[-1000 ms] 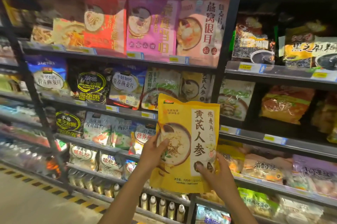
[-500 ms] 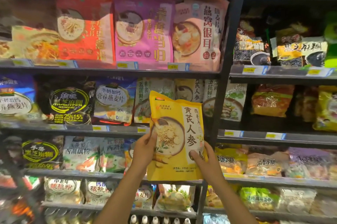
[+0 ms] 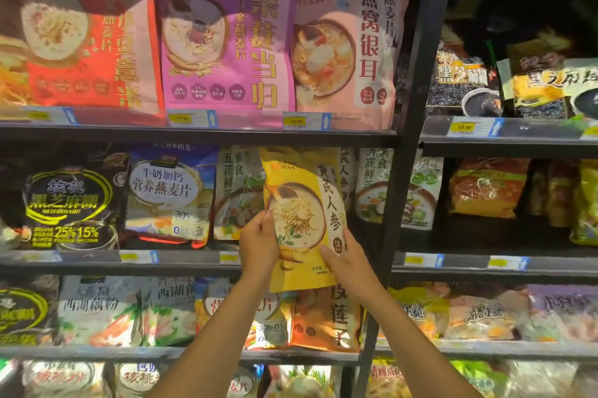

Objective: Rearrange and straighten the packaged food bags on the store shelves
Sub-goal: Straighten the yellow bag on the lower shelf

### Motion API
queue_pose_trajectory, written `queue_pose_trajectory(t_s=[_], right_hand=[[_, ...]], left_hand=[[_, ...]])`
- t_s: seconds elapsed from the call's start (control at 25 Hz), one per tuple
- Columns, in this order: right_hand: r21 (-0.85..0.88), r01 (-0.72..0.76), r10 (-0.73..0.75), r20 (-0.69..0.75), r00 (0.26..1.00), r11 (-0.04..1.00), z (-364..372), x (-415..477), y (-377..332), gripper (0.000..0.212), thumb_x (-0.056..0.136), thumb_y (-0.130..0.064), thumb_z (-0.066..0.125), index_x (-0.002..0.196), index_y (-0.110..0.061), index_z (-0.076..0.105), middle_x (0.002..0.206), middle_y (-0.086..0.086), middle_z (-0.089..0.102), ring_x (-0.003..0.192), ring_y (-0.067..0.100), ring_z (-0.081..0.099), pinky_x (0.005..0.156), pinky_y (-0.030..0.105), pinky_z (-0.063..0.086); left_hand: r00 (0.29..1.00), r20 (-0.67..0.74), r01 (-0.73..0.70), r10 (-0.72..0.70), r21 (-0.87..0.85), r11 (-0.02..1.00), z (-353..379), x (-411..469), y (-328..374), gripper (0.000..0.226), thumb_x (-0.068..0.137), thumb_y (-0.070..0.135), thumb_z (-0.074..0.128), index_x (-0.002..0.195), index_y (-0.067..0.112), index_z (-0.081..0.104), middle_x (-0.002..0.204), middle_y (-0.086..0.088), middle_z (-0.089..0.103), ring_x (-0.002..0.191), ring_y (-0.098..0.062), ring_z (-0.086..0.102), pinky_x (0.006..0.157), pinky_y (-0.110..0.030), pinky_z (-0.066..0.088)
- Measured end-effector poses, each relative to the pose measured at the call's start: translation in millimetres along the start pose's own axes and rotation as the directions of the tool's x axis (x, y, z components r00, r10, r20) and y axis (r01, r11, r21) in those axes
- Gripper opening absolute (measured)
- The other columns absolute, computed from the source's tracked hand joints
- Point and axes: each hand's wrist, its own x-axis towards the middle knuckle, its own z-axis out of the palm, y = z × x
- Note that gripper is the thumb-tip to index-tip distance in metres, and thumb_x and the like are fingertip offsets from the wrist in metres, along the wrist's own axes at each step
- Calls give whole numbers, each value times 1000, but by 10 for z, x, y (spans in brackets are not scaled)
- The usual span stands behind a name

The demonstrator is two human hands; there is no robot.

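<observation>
Both hands are on the yellow oat bag (image 3: 301, 203), holding it up at the middle shelf (image 3: 97, 263), right beside the white veggie bag (image 3: 238, 190) and overlapping its edge. Left hand (image 3: 259, 243) pinches the bag's left edge, thumb on the front. Right hand (image 3: 349, 263) grips the lower right side, thumb across the front too. The bag's a bit tilted, its bottom hanging below the shelf lip, just left of the black upright (image 3: 409, 171)
</observation>
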Motion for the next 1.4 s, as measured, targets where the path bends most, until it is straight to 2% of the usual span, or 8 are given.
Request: queue_pose_trajectory(t_s=[0.16,0.32,0.44,0.68,0.84,1.0,1.2,1.4], right_hand=[[-50,-25,22,-53,998,998,-45,403,13,107,69,-87,66,157,-56,13,158,-18,41,146,16,40,115,53,41],[-124,-121,108,-107,988,985,-128,660,-92,117,70,-86,63,162,-41,7,168,-8,24,155,25,20,121,52,31],[-159,-206,199,-59,978,966,-142,835,-28,118,77,-74,67,165,-28,1,173,-4,6,158,26,4,124,50,21],[-246,-333,304,-149,941,910,-116,1119,104,113,75,-73,71,158,-17,18,168,1,20,154,26,21,113,49,37],[-318,-430,359,-259,897,845,25,1223,112,112,69,-76,73,153,-15,29,163,4,27,152,26,24,110,50,40],[-419,-410,270,-353,896,810,190,1224,113,97,74,-74,71,143,-13,40,155,10,38,148,29,28,110,47,41],[-386,-480,335,-386,860,788,147,1374,87,70,79,-60,76,129,-12,62,141,11,54,142,30,36,103,48,48],[-365,-502,373,-370,851,784,147,1436,143,62,81,-49,80,125,-8,64,140,13,49,141,32,35,96,48,51]], left_hand=[[998,-3,-68,68,20,997,370,372,-101,48,107,42,42,79,7,59,71,-23,55,63,-19,46,62,-35,34],[998,-14,-57,58,66,996,708,659,-125,46,109,31,43,64,18,40,58,1,36,55,-17,33,59,-34,25],[998,28,-53,49,169,984,927,879,-199,42,105,24,45,63,20,38,58,1,36,56,-21,35,58,-36,28],[978,62,169,-201,338,926,1188,1212,-394,25,94,6,48,76,-5,62,64,-17,54,66,-36,52,60,-35,32],[960,225,-38,-166,692,721,1145,1239,-335,36,103,18,44,86,-3,68,101,-25,70,98,-41,66,76,-39,49],[954,246,-114,-171,826,553,1084,1246,-266,39,102,26,45,108,0,73,100,-17,68,100,-37,65,84,-38,53],[906,322,-68,-273,749,659,1198,1327,-271,36,101,24,48,110,-3,70,116,-23,70,113,-39,63,92,-37,51],[950,268,-61,-160,663,746,1231,1201,-673,25,96,25,59,78,8,55,92,-17,67,87,-35,65,65,-37,46]])
